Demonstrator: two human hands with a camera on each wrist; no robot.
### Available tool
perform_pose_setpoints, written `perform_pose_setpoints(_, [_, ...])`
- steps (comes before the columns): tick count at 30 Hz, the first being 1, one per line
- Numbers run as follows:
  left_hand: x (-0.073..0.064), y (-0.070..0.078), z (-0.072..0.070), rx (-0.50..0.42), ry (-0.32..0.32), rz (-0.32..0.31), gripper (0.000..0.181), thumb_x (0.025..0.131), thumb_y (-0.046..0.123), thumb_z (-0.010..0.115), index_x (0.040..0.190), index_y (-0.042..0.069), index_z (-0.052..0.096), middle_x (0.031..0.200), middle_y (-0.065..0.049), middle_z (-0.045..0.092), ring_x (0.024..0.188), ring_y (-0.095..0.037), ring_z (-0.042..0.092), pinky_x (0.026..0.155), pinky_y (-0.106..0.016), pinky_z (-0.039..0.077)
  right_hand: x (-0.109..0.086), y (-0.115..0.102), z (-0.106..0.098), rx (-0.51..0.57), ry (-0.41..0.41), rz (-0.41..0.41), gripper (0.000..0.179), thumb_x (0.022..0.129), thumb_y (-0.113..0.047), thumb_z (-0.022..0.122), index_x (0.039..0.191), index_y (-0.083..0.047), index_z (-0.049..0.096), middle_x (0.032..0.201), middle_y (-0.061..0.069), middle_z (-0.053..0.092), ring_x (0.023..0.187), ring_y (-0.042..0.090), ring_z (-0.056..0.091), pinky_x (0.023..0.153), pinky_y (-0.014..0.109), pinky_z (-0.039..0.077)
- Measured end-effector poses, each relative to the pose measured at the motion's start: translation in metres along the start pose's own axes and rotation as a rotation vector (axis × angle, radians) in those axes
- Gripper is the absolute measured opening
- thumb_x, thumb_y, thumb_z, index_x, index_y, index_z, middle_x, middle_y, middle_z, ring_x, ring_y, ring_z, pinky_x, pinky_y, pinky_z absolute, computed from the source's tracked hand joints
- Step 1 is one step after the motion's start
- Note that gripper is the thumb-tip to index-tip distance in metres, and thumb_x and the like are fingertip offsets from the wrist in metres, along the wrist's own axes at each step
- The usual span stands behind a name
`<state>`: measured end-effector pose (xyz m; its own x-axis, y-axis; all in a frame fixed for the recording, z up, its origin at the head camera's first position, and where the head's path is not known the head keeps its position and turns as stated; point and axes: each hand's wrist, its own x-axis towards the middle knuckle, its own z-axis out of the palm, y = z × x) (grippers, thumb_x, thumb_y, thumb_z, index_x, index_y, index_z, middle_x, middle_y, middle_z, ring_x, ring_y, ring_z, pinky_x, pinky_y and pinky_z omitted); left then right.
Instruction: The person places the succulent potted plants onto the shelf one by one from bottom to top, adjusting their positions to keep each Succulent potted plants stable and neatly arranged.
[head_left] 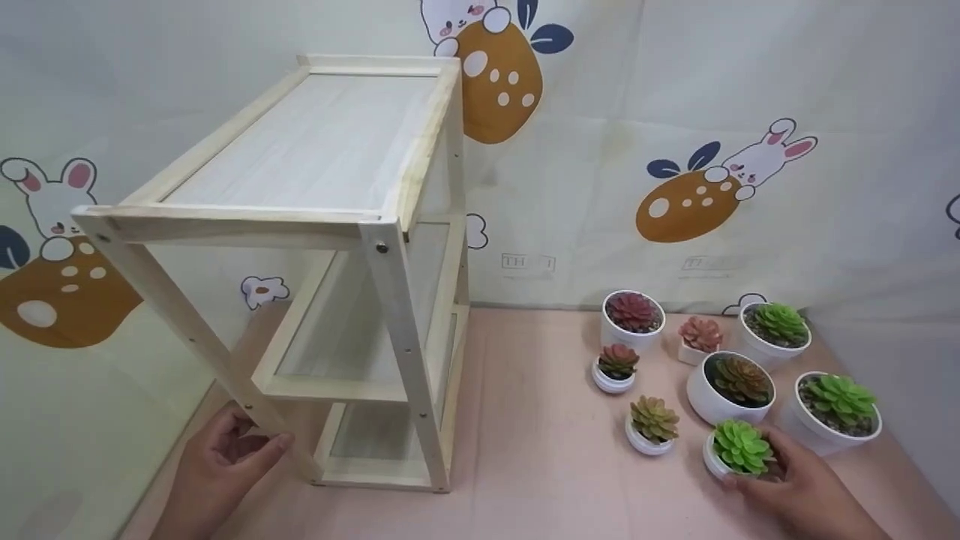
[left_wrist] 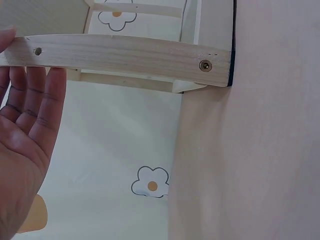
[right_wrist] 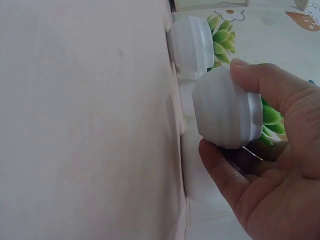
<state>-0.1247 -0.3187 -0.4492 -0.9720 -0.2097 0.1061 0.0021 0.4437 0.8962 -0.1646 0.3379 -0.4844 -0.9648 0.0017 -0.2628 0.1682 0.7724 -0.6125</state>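
Hands at a shelf and a potted plant

The left hand [head_left: 225, 457] gripped the pale wooden three-tier shelf's [head_left: 315, 247] front leg; the right hand [head_left: 795, 487] held a small white-potted green succulent [head_left: 741, 448].

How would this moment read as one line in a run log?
left hand: holds front leg of wooden shelf | right hand: grips small white pot of green succulent | other pots: on table
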Motion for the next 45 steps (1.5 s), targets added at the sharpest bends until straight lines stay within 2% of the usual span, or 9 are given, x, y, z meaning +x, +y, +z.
perform_pose_setpoints(6, [-0.001, 0.0, 0.0, -0.013, 0.005, -0.003, 0.048, 0.09, 0.014, 0.082, 0.131, 0.004, 0.059, 0.111, 0.016, 0.07, 0.099, -0.005, 0.073, 0.082, -0.021, 0.061, 0.002, -0.007, 0.0, 0.025, -0.012, 0.024, 0.093, 0.081, -0.054, 0.085, 0.149, -0.005, 0.045, 0.146, 0.02, 0.057, 0.132, 0.039, 0.052, 0.109, 0.065, 0.044])
perform_pose_setpoints(12, [0.0, -0.002, -0.001, 0.0, -0.012, -0.028, 0.051, 0.091, 0.02, 0.082, 0.135, 0.007, 0.058, 0.117, 0.013, 0.07, 0.102, -0.004, 0.071, 0.084, -0.02, 0.06, -0.002, -0.017, -0.001, -0.017, 0.017, -0.071, 0.084, 0.084, -0.041, 0.087, 0.147, -0.003, 0.047, 0.142, 0.017, 0.06, 0.128, 0.028, 0.056, 0.098, 0.025, 0.05])
perform_pose_setpoints(17, [0.001, -0.003, 0.0, 0.008, -0.014, -0.027, 0.051, 0.092, 0.022, 0.082, 0.135, 0.008, 0.058, 0.124, 0.001, 0.07, 0.103, -0.004, 0.071, 0.084, -0.02, 0.06, -0.004, -0.029, 0.001, -0.028, 0.063, -0.159, 0.078, 0.082, -0.035, 0.089, 0.143, -0.004, 0.051, 0.141, 0.017, 0.059, 0.118, 0.006, 0.057, 0.091, 0.014, 0.05])
perform_pose_setpoints(20, [0.001, -0.003, 0.0, 0.004, -0.009, -0.024, 0.049, 0.091, 0.021, 0.082, 0.132, 0.006, 0.059, 0.122, -0.002, 0.071, 0.101, -0.005, 0.072, 0.083, -0.02, 0.06, -0.004, -0.037, 0.002, 0.015, 0.088, -0.227, 0.073, 0.082, -0.027, 0.09, 0.14, -0.004, 0.053, 0.14, 0.016, 0.058, 0.111, -0.012, 0.051, 0.091, 0.008, 0.047])
perform_pose_setpoints(22, [0.001, -0.003, 0.001, 0.001, -0.005, -0.023, 0.048, 0.091, 0.02, 0.082, 0.131, 0.006, 0.06, 0.12, -0.003, 0.072, 0.099, -0.006, 0.072, 0.083, -0.021, 0.061, -0.004, -0.042, 0.003, 0.051, 0.108, -0.271, 0.07, 0.081, -0.02, 0.09, 0.139, -0.003, 0.054, 0.139, 0.015, 0.058, 0.11, -0.016, 0.05, 0.092, 0.006, 0.046])
perform_pose_setpoints(26, [0.002, -0.002, 0.001, 0.0, -0.005, -0.033, 0.048, 0.091, 0.021, 0.082, 0.13, 0.006, 0.06, 0.12, -0.007, 0.072, 0.098, -0.006, 0.073, 0.083, -0.021, 0.061, -0.004, -0.053, 0.005, 0.093, 0.131, -0.328, 0.068, 0.079, -0.011, 0.09, 0.137, -0.001, 0.055, 0.136, 0.013, 0.058, 0.111, -0.015, 0.051, 0.095, 0.006, 0.045])
perform_pose_setpoints(32, [0.003, -0.002, 0.0, -0.012, -0.008, -0.041, 0.05, 0.091, 0.023, 0.083, 0.132, 0.007, 0.059, 0.124, -0.01, 0.071, 0.099, -0.007, 0.072, 0.083, -0.021, 0.06, -0.001, -0.07, 0.007, 0.105, 0.116, -0.322, 0.067, 0.08, -0.012, 0.09, 0.136, -0.004, 0.056, 0.136, 0.011, 0.059, 0.11, -0.013, 0.051, 0.094, 0.007, 0.047])
perform_pose_setpoints(38, [0.004, -0.001, 0.001, -0.012, -0.022, -0.061, 0.049, 0.092, 0.023, 0.081, 0.132, 0.007, 0.059, 0.13, -0.015, 0.069, 0.101, -0.006, 0.072, 0.084, -0.02, 0.059, 0.001, -0.087, 0.011, 0.112, 0.171, -0.42, 0.064, 0.077, -0.016, 0.093, 0.132, -0.007, 0.061, 0.128, 0.005, 0.063, 0.11, -0.009, 0.055, 0.094, 0.007, 0.046])
perform_pose_setpoints(45, [0.003, -0.001, 0.001, -0.027, -0.024, -0.065, 0.049, 0.092, 0.022, 0.082, 0.133, 0.007, 0.059, 0.13, -0.015, 0.069, 0.101, -0.006, 0.072, 0.085, -0.02, 0.06, 0.007, -0.109, 0.017, 0.149, 0.091, -0.369, 0.071, 0.079, -0.026, 0.093, 0.138, -0.008, 0.057, 0.135, 0.009, 0.061, 0.115, -0.007, 0.055, 0.097, 0.007, 0.045])
